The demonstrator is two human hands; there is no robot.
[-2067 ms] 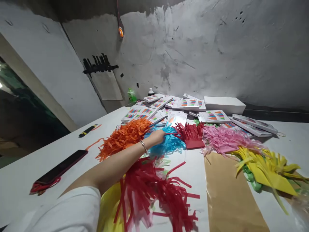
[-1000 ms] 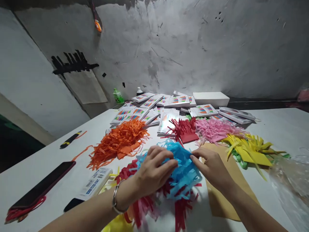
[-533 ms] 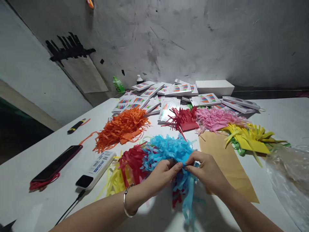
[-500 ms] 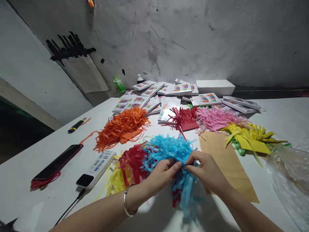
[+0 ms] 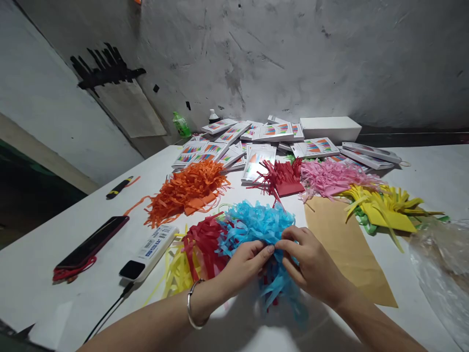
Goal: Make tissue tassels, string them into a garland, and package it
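Note:
My left hand (image 5: 245, 266) and my right hand (image 5: 309, 264) meet over the white table (image 5: 66, 298), and both pinch a bunch of blue fringed tissue paper (image 5: 256, 222). Its loose blue strips hang down below my fingers. Red fringed paper (image 5: 203, 242) and yellow strips (image 5: 175, 274) lie just left of the blue bunch, partly under my left hand. A silver bangle sits on my left wrist.
Orange (image 5: 186, 188), dark red (image 5: 282, 177), pink (image 5: 331, 177) and yellow (image 5: 384, 208) fringe piles lie further back. Behind them are several printed packets (image 5: 273, 132) and a white box (image 5: 335, 128). A brown paper sheet (image 5: 348, 254), a phone (image 5: 91, 242), a remote-like device (image 5: 150, 252), a knife (image 5: 119, 187) and a clear bag (image 5: 441, 266) lie around.
My left hand took the blue fringe from the far pile and brought it near. My right hand joined it, and both now pinch the bunch closer together.

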